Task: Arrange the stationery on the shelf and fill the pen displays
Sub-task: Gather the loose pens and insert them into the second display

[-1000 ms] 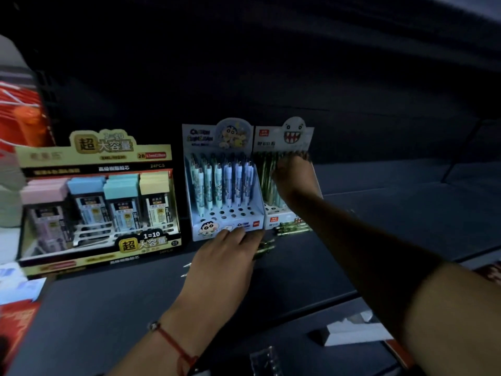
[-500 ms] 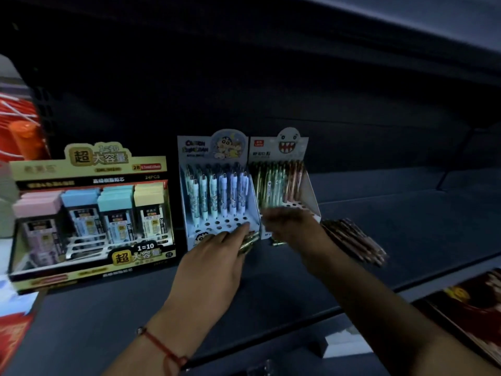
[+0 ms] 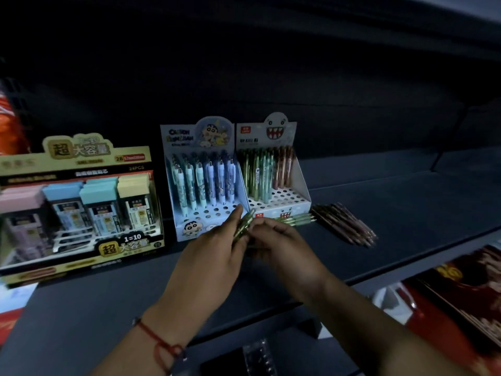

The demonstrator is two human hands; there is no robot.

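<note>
Pens (image 3: pixel 242 226) — a slim green bunch at frame centre, before the ghost-print pen display (image 3: pixel 273 185) — look light, stiff, slippery; left hand (image 3: pixel 214 256) grips the barrels mid-length, right hand (image 3: pixel 282 240) apparently pinches 1.

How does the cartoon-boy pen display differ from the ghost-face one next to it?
The cartoon-boy display holds blue and mint pens in tidy rows. The ghost-face display holds green and brown pens only at the back, so it has more empty holes in front. Both stand upright, side by side, on the shelf.
</note>
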